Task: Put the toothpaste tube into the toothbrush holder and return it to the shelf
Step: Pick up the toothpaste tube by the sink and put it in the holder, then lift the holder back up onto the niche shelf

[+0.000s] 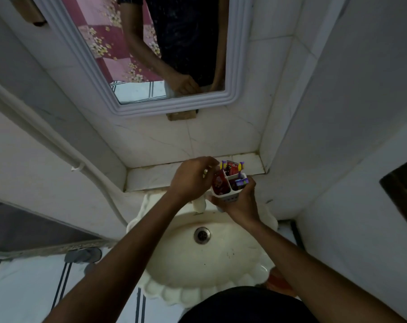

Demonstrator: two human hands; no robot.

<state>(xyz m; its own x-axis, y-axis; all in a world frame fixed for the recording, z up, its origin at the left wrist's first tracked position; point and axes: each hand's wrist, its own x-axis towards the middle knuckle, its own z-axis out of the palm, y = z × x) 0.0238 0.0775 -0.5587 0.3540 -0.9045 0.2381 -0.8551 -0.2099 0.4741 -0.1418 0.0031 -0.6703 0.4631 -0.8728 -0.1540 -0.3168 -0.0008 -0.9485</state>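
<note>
The red toothpaste tube stands in the left compartment of the white toothbrush holder, which is held above the back rim of the cream sink, just in front of the tiled shelf. The left hand pinches the tube's top with its fingers. The right hand cups the holder from below, fingers wrapped around it. Toothbrushes fill the other compartments.

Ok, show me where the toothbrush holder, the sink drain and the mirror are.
toothbrush holder (230, 196): head view, on its white front rim.
sink drain (201, 234): head view, on the metal strainer's centre.
mirror (137, 52): head view, on the glass, left of the reflected arm.
</note>
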